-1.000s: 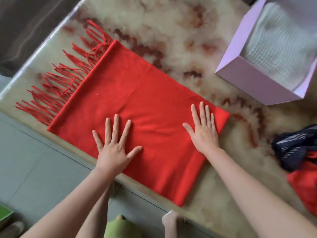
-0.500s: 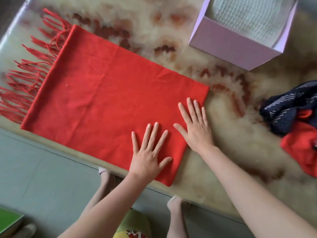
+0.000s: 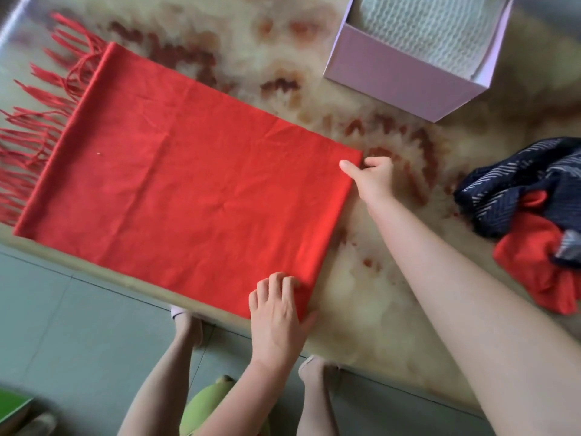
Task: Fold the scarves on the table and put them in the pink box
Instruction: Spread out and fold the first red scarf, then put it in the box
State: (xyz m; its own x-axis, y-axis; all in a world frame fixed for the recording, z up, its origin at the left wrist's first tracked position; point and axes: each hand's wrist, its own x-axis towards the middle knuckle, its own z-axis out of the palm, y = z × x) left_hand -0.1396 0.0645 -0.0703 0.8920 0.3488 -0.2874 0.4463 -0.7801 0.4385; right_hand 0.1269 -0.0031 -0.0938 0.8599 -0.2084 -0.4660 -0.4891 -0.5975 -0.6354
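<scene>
The flat red woven scarf (image 3: 188,184) lies folded on the marbled beige counter (image 3: 361,294), with its near edge close along the counter's lip. The left hand (image 3: 276,319) has its fingers (image 3: 276,283) curled onto the near right corner. The right hand (image 3: 374,180) pinches the far right corner, thumb on top.

Risks noted:
- Uneven lifting of the two corners would skew the fold.
- A grip on the top layer alone would let the plies separate.
- The fringe (image 3: 37,127) at the left may drag or tangle.

The lilac-pink cardboard box (image 3: 393,77), far right, holds a white knitted scarf (image 3: 424,26).
</scene>
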